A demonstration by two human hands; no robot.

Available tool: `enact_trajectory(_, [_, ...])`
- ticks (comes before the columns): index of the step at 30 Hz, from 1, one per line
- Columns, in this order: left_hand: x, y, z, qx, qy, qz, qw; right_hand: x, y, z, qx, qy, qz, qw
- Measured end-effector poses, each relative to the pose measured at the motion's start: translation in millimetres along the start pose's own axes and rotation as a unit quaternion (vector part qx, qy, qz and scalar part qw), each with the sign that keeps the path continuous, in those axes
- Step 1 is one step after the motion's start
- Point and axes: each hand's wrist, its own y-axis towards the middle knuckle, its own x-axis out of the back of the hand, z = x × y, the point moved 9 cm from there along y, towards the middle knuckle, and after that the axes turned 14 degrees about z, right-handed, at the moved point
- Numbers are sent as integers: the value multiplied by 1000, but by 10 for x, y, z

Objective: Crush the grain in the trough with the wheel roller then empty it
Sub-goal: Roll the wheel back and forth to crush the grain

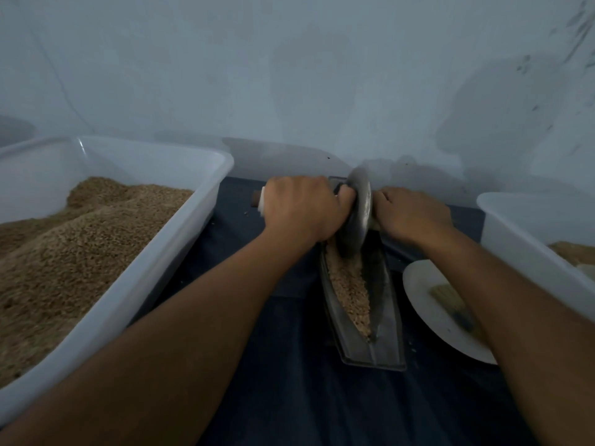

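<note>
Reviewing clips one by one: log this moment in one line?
stage: crushing | hands: left hand, right hand grip wheel roller | roller: trough far end | grain: not emptied

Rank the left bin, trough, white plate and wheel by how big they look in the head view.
1. Left bin, by far the largest, though it is also near the camera.
2. Trough.
3. White plate, partly hidden by the right arm, so its rank against the trough is unsure.
4. Wheel, smallest.
</note>
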Motion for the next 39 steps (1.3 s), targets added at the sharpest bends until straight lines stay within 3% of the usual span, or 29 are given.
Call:
enact_trajectory(14, [-12,151,-67,8,25,5,1000,-132,274,-42,21,-29,105,994])
enact_trajectory(20, [15,117,-88,28,31,6,999,-151,297,-52,32,-34,107,993])
enact_trajectory(27, [67,-18,-148,33,35,-17,999,-93,207,-29,66,-23,38,997])
enact_trajectory(39, [102,-254,-134,34,36,-27,998,-44,-44,-36,49,24,-47,997])
